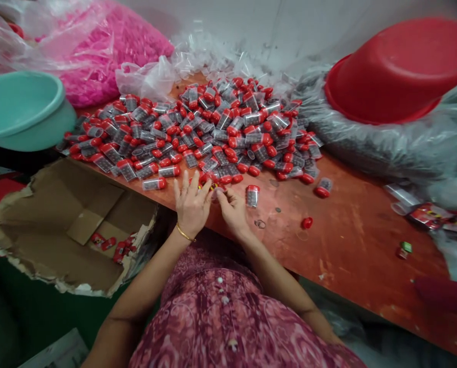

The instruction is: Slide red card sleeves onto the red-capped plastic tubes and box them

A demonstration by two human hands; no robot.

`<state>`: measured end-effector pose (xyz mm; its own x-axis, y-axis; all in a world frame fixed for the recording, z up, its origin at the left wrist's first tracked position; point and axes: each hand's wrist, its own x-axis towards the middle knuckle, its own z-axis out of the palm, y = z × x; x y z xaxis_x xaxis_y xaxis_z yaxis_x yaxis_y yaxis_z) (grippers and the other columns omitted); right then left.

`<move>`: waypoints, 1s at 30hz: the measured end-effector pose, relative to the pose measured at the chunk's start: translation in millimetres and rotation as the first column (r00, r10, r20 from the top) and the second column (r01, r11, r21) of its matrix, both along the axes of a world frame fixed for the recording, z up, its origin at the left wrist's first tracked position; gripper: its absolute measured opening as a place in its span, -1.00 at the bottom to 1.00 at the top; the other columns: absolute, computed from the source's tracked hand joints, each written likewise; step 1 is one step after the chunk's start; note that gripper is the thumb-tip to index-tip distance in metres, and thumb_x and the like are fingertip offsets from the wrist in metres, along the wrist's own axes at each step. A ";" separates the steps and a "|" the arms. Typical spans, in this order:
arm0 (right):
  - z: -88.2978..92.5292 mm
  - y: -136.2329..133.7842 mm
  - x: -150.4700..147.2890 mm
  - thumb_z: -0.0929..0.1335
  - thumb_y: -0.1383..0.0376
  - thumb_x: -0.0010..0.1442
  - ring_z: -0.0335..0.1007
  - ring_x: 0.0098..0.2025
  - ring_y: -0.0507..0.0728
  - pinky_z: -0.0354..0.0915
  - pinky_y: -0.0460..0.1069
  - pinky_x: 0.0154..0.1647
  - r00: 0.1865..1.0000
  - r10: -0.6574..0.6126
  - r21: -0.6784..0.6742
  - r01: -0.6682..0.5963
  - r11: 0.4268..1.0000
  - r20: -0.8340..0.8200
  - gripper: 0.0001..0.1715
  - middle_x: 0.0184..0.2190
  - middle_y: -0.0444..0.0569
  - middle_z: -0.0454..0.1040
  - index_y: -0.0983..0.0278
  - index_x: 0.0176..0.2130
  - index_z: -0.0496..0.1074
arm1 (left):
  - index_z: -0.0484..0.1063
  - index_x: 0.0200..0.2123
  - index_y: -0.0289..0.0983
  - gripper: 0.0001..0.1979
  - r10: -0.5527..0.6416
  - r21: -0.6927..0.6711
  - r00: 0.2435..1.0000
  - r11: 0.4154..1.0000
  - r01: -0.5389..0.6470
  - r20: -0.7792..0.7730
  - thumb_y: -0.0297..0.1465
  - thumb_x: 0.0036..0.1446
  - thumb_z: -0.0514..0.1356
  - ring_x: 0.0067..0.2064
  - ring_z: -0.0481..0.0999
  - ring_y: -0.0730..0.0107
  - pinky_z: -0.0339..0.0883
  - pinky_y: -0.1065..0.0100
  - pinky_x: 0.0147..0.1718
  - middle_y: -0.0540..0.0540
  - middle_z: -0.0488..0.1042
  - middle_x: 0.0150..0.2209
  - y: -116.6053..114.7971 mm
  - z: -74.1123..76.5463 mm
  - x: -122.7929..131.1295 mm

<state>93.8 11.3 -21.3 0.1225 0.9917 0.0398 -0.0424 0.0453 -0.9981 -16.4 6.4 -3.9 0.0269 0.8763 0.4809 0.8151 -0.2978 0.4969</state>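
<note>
A big heap of small clear tubes with red caps (197, 130) covers the far half of the reddish table (351, 240). At the heap's near edge my left hand (191, 202) lies with fingers spread over a few tubes, a gold bangle on its wrist. Beside it my right hand (233, 207) is curled, its fingertips pinched on something small I cannot make out. One capped tube (252, 196) stands upright just right of that hand. A loose red cap (307, 223) lies further right.
A torn cardboard box (59, 230) with a few tubes inside sits low at the left. Behind are a teal basin (21, 110), a bag of pink pieces (109, 46), clear plastic bags, and a red basin (400, 71) on a dark sack.
</note>
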 end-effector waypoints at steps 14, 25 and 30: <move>4.0 -18.8 20.8 0.23 0.01 0.13 0.15 -0.49 0.00 0.16 -0.10 -0.45 0.994 0.022 -0.028 -0.019 0.999 0.106 -0.63 -0.56 -0.18 0.25 0.24 -0.49 0.26 | 0.47 -0.46 -0.31 -0.67 0.487 -0.477 0.112 0.739 0.475 0.866 -0.23 -0.29 0.40 -0.42 0.51 0.43 0.35 0.42 -0.38 -0.02 0.53 -0.48 -11.6 13.3 28.7; 8.3 -16.3 50.5 0.14 0.01 0.23 0.25 -0.42 0.06 0.17 -0.05 -0.35 0.758 -0.047 0.076 -0.003 0.997 0.651 -0.56 -0.48 -0.09 0.35 0.27 -0.39 0.32 | 0.42 -0.53 -0.32 -0.70 0.601 -0.523 0.025 0.672 0.524 0.799 -0.35 -0.34 0.44 -0.50 0.48 0.51 0.36 0.45 -0.43 0.03 0.50 -0.55 -5.3 12.0 23.2; 6.8 -10.7 81.4 0.28 -0.04 0.11 0.32 -0.17 0.32 0.21 0.10 -0.23 0.264 -0.080 -0.001 0.293 0.956 0.961 -0.42 -0.21 0.30 0.42 0.43 -0.17 0.36 | 0.41 -0.54 -0.32 -0.78 0.637 -0.540 -0.022 0.670 0.510 0.770 -0.42 -0.25 0.41 -0.55 0.45 0.54 0.37 0.46 -0.45 0.05 0.47 -0.61 -2.3 15.8 18.6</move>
<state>175.2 0.6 -14.5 0.2858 0.9497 0.1278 0.9195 -0.2342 -0.3157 2.1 4.2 11.9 0.0324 0.7874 -0.6156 -0.5968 0.5093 0.6200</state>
